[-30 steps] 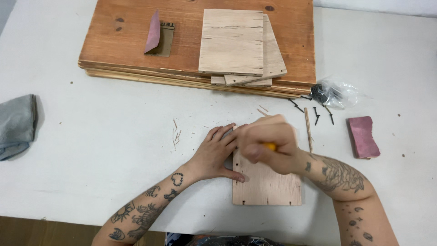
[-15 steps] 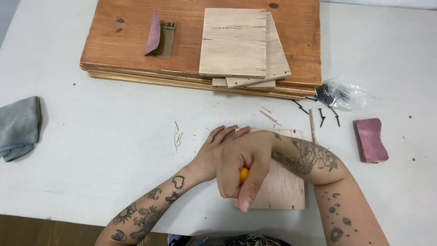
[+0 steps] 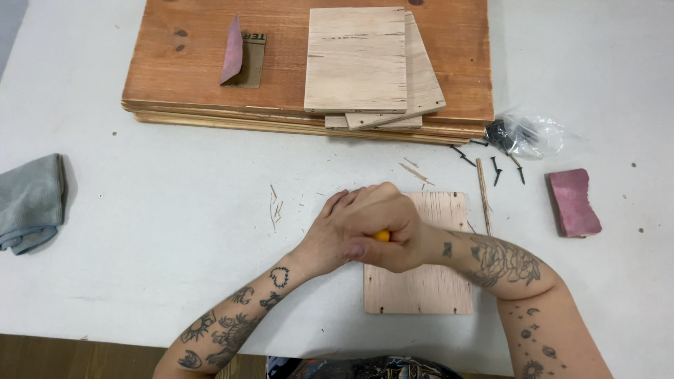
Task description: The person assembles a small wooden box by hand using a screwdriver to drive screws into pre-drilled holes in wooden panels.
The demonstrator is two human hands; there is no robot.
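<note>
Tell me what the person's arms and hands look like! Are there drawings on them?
Yes! Both arms are bare, with no sleeves, gloves or rings in view. The left forearm carries dark line tattoos, including a small heart outline and leafy shapes. The right forearm has a big flower tattoo, and small moons, stars and dots nearer the elbow.

The right hand (image 3: 382, 235) hides nearly all of a small orange thing (image 3: 381, 236), so what it is cannot be told. Both hands cover the top left part of the pale flat wooden board (image 3: 421, 288). The grey folded cloth (image 3: 28, 203) is cut off by the left edge.
</note>
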